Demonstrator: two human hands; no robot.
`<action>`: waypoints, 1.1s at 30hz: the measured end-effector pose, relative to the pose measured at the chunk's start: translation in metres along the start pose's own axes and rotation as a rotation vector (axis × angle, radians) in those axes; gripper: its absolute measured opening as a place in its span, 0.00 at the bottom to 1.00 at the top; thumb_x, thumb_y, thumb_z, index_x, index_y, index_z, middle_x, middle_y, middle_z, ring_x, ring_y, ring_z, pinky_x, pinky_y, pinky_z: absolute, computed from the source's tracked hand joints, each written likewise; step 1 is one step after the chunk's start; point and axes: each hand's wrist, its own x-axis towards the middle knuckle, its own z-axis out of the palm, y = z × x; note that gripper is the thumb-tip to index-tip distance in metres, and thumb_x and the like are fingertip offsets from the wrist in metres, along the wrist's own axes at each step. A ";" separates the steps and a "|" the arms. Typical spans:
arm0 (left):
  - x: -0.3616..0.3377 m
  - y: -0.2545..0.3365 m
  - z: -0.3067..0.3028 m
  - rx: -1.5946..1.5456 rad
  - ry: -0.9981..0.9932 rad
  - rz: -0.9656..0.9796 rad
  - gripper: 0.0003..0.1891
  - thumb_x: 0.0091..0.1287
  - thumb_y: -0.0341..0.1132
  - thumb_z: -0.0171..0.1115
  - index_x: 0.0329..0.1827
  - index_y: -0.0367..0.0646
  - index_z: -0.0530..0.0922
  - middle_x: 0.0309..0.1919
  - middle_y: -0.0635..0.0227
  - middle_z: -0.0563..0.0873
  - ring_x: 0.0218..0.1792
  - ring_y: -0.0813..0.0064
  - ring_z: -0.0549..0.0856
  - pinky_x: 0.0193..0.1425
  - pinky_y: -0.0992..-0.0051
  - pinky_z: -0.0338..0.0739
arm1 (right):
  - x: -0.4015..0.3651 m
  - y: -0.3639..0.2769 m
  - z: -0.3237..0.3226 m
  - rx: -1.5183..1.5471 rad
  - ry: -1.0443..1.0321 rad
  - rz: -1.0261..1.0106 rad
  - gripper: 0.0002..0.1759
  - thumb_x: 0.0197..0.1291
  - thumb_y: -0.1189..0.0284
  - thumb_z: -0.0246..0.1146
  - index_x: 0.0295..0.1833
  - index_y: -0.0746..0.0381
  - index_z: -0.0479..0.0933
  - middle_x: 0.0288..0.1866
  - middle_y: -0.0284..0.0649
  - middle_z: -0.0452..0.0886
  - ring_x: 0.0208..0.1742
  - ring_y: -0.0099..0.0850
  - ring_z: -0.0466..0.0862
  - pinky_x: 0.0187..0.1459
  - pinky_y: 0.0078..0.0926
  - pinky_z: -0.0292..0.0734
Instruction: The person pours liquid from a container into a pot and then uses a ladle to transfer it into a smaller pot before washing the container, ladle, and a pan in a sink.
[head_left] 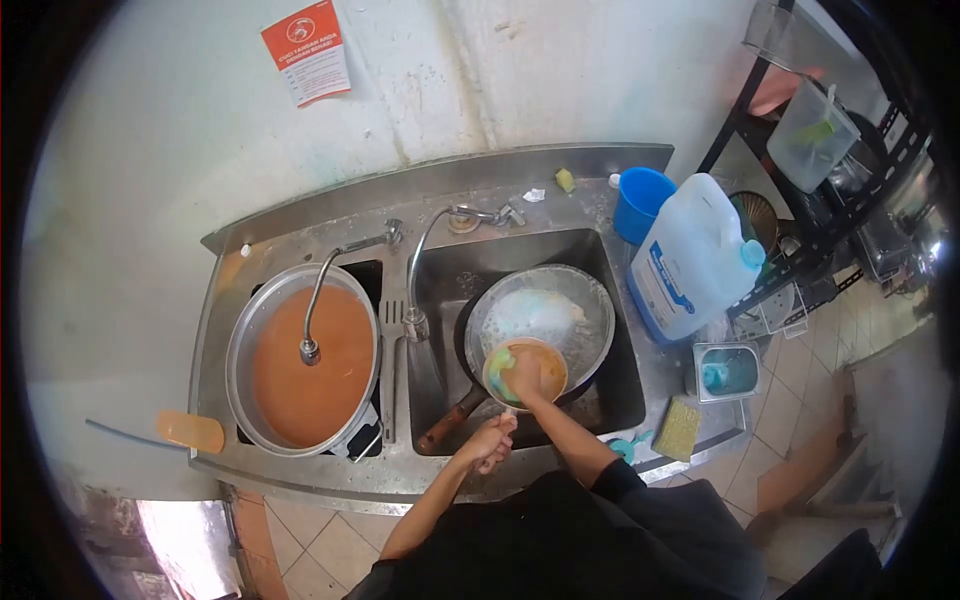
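My left hand [489,444] is closed round the short handle of a small round pan [553,363] with a pale rim, held over the right sink basin. Inside the pan, my right hand [524,377] presses a yellow-green sponge [499,366] against the inner wall, its fingers partly hidden. Just behind the pan sits a wide metal bowl [595,300] with white suds in it. Under that bowl lies a dark pan, mostly covered, with its brown handle [450,421] pointing toward the front left.
A large pot [238,365] of orange-brown liquid fills the left side, beneath one faucet [310,345]. A second faucet [416,318] hangs over the sink [625,365]. On the right stand a blue cup [640,205], a large jug [690,255], a metal container [727,372] and a scouring pad [678,428].
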 end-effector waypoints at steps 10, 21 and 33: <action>-0.009 0.014 -0.065 0.214 -0.173 -0.142 0.12 0.68 0.47 0.50 0.35 0.49 0.68 0.13 0.83 0.61 0.09 0.92 0.56 0.09 0.87 0.47 | 0.020 0.009 -0.048 -0.562 -0.647 -1.084 0.08 0.43 0.73 0.60 0.33 0.58 0.79 0.34 0.46 0.80 0.41 0.43 0.80 0.42 0.41 0.73; -0.038 0.032 -0.060 0.504 -0.114 -0.181 0.09 0.68 0.46 0.50 0.42 0.54 0.68 0.14 0.84 0.62 0.11 0.91 0.57 0.11 0.86 0.50 | 0.000 -0.005 -0.075 -0.958 -0.337 -0.924 0.07 0.45 0.70 0.58 0.29 0.61 0.77 0.31 0.42 0.81 0.26 0.33 0.81 0.31 0.30 0.74; -0.020 0.017 -0.060 0.470 -0.120 -0.189 0.14 0.67 0.48 0.48 0.32 0.47 0.66 0.14 0.78 0.63 0.09 0.85 0.58 0.10 0.83 0.49 | 0.005 0.030 0.002 -1.028 -0.216 -0.917 0.08 0.48 0.71 0.56 0.34 0.60 0.79 0.32 0.42 0.81 0.33 0.39 0.83 0.38 0.43 0.75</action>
